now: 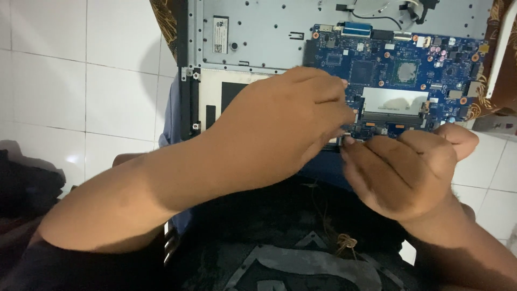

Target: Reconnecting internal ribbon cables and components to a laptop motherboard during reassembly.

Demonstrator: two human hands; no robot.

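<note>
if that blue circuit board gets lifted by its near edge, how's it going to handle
The blue circuit board looks thin and flat, so probably light and fairly stiff, flexing slightly. Exposed chips suggest it is fragile. Both the left hand and right hand pinch at its near edge, so it may tilt.

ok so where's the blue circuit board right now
In the head view, the blue rectangular circuit board sits upper right, inside the opened grey metal laptop chassis, just beyond the left hand and right hand.

Laptop chassis [253,37] is lying at 12 o'clock from me. Circuit board [398,64] is sitting in its 3 o'clock half. My left hand [285,124] and right hand [401,167] are meeting at the board's 6 o'clock edge.
</note>
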